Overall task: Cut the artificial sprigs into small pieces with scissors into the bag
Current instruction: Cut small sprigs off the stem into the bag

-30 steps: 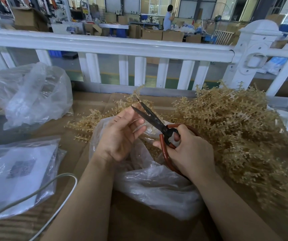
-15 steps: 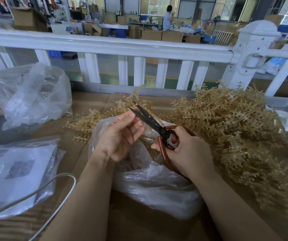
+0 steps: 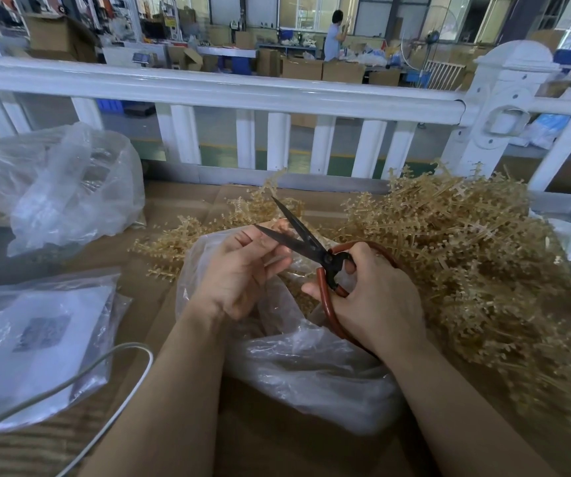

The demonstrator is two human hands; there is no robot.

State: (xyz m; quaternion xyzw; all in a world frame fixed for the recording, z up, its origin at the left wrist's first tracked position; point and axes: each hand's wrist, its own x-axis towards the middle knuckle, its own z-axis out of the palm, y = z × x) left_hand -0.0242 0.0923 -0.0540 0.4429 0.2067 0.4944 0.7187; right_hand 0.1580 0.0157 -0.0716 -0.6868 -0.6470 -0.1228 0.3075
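Tan plastic sprigs [image 3: 466, 256] lie heaped on the cardboard-covered table [image 3: 277, 449] at right, with a smaller scatter of sprigs [image 3: 170, 246] beyond the left hand. One pair of scissors [image 3: 306, 241], black-bladed with red loop handles, is gripped in the right hand [image 3: 373, 297], fingers curled through and round the loops; the blades stand apart in a narrow V. The left hand [image 3: 239, 270] has its fingers curled at the lower blade, apparently pinching a short sprig piece, though the piece is too small to make out. Both hands work directly over the open clear bag [image 3: 311, 366], where cut bits already show through the plastic. The step in hand appears to be a snip in mid-cycle; the next move calls for feeding the piece between the blades and closing them so the offcut drops into the bag. Counted: one pair of scissors, three plastic bags in all (two other bags [image 3: 60, 187] at left), two sprig piles, one white cable [image 3: 112, 370].
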